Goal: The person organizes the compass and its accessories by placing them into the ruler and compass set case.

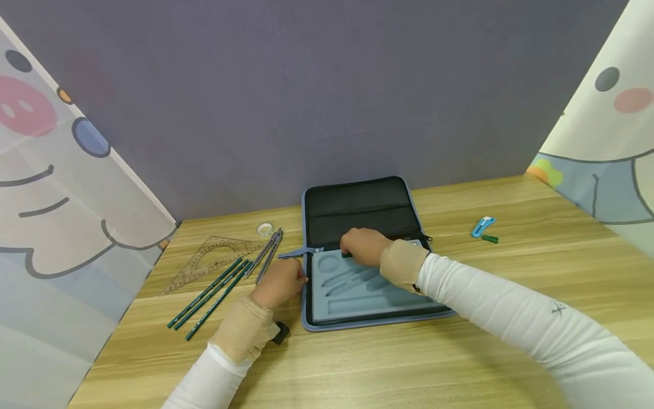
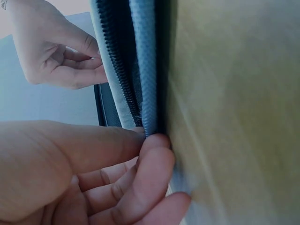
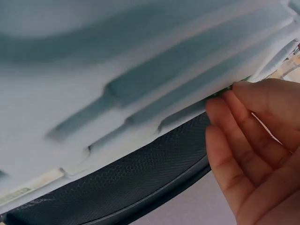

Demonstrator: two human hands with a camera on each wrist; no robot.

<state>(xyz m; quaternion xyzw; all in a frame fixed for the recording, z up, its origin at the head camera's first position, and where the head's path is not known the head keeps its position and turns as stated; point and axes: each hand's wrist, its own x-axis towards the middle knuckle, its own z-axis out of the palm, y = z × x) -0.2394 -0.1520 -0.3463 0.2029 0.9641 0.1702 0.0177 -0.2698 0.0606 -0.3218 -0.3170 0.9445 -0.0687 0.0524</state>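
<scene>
A blue zip case (image 1: 360, 201) lies open on the table, its black lid folded back. Its lower half holds a pale blue moulded tray (image 1: 327, 315) with shaped hollows. At the case's left edge my left hand (image 1: 281, 282) pinches the zippered rim (image 2: 149, 93) between thumb and forefinger. My right hand (image 1: 365, 245) reaches over the tray's far edge, fingertips together on a small dark green piece (image 1: 347, 255). In the right wrist view the right hand (image 3: 262, 136) mostly hides that piece, so its kind cannot be told.
Left of the case lie a clear set square (image 1: 189, 274), several green pencils (image 1: 212, 301), a metal compass (image 1: 269, 255) and a tape roll (image 1: 264, 229). To the right are a blue utility knife (image 1: 482, 226) and a small green piece (image 1: 489, 239). A grey wall stands behind.
</scene>
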